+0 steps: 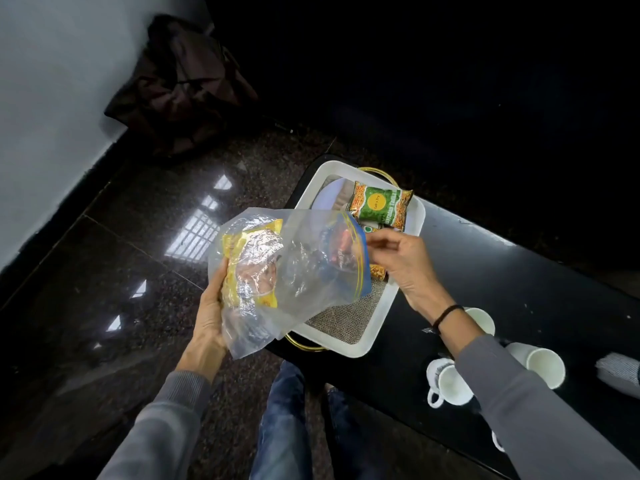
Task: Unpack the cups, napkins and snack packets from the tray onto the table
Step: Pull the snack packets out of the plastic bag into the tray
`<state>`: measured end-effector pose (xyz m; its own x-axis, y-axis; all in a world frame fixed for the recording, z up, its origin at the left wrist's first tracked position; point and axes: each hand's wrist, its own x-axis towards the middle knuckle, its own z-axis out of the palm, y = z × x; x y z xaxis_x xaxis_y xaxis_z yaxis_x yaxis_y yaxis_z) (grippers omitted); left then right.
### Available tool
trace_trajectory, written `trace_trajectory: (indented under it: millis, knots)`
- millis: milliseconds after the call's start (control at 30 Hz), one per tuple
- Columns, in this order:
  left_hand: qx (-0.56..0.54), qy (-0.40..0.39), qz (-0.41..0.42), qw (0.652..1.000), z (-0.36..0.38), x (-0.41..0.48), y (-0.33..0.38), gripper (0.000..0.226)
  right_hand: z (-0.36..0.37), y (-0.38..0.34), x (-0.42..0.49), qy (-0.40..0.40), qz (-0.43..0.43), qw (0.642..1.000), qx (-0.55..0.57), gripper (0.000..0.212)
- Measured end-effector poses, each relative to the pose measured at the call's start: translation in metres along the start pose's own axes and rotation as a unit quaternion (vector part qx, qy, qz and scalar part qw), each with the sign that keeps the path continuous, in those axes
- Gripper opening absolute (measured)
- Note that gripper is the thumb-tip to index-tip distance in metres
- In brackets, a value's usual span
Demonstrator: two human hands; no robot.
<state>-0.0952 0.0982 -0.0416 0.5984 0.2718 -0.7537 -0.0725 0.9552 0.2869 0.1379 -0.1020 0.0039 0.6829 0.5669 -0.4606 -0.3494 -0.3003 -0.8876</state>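
A clear zip bag (298, 271) with a blue seal strip hangs above the near-left corner of the white tray (374, 327). Inside it lies a yellow snack packet (249, 268). My left hand (211, 313) grips the bag's lower left part, around the yellow packet. My right hand (405, 261) pinches the bag's open edge at the blue strip. A green and orange snack packet (379, 206) lies in the tray's far end, with more packets partly hidden behind my right hand. White cups (450, 382) stand on the black table (519, 278) to the right.
The tray has gold handles and a woven mat inside, and it sits at the table's left end. A dark bag (180, 88) leans against the wall on the polished floor. My jeans-clad legs (287, 424) stand by the table's near edge. A pale object (620, 372) lies at far right.
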Motion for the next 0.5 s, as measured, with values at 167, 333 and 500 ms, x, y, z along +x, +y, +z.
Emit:
trace_trajectory:
  millis: [167,333,500]
  knots:
    - [0.019,-0.028,-0.047,0.998,0.012,0.0,-0.002,0.06,0.021,0.0,0.003,-0.177,0.115,0.975,0.066,0.025]
    - [0.163,-0.017,-0.003,0.987,0.011,0.001,0.005,0.075,0.05,0.002,0.007,-0.241,0.277,0.916,0.162,0.026]
    - [0.326,0.042,0.087,0.941,0.008,-0.002,0.012,0.061,0.07,0.005,-0.016,-0.286,0.249,0.899,0.218,0.075]
